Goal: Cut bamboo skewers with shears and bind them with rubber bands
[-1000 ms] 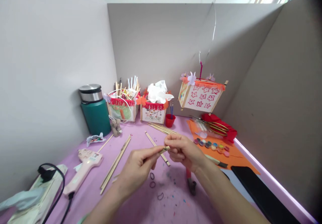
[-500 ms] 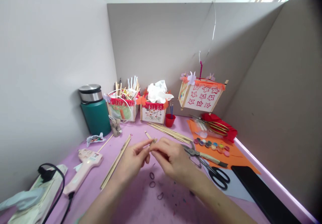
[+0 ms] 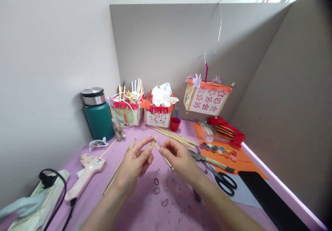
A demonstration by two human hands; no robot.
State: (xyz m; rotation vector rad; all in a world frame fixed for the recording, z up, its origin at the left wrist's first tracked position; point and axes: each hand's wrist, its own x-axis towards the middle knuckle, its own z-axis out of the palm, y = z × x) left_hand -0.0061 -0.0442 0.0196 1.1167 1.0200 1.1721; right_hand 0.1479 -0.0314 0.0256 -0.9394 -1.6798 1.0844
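Note:
Thin wooden sticks meet at a tip above my hands, with a dark band around the joint. My left hand is closed on one stick just left of the tip, thumb and index finger pinching it. My right hand pinches the other stick, which slants down to the right beneath the fingers. Dark rubber bands lie on the purple tabletop below my hands. More wooden sticks lie partly behind my left forearm, and another bundle of sticks lies beyond my hands.
At left are a pink glue gun, a power strip and a green flask. Scissors, pliers, paint pots and a black phone-like slab lie right. Decorated boxes stand behind; a lantern hangs.
My fingers have drawn slightly apart, and the banded tip of the sticks now shows between them. One stick now slants down to the right under my right hand.

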